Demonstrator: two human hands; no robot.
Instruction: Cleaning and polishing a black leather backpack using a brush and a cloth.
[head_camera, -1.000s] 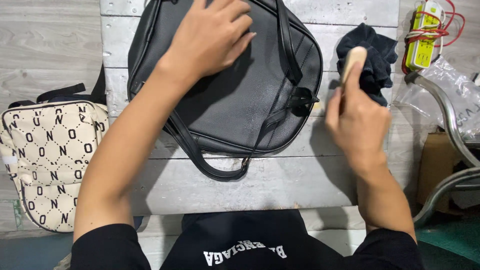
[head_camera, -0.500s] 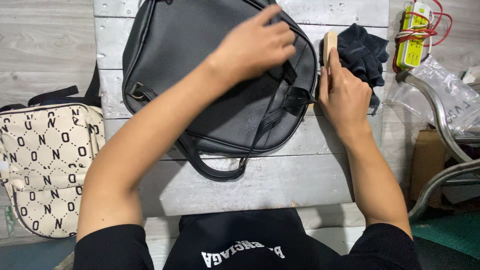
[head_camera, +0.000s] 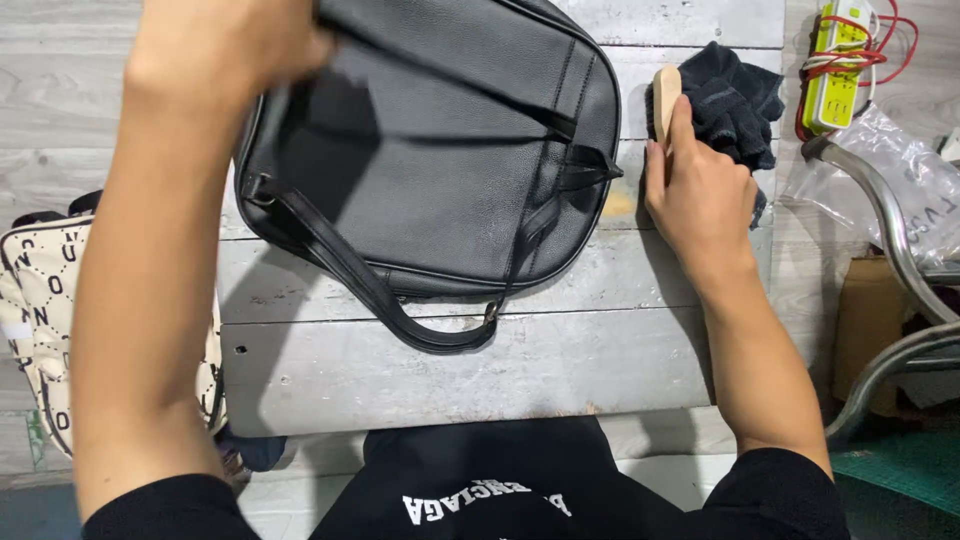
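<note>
Here the left hand (head_camera: 225, 45) grips the grainy black backpack (head_camera: 440, 150), the right hand (head_camera: 700, 195) grasping a wooden brush (head_camera: 664, 95)

The backpack (head_camera: 440, 150) was black all over, straps too, with a fine grain. The brush (head_camera: 665, 100) in my right hand (head_camera: 700, 195) showed pale tan wood. Beside it the cloth (head_camera: 735, 100) was dark navy. The surface (head_camera: 450, 370) was weathered grey-white planks. At my left, the second bag (head_camera: 40, 310) was cream with a repeating dark letter print. The power strip (head_camera: 835, 60) was yellow-green, its cord red.
</note>
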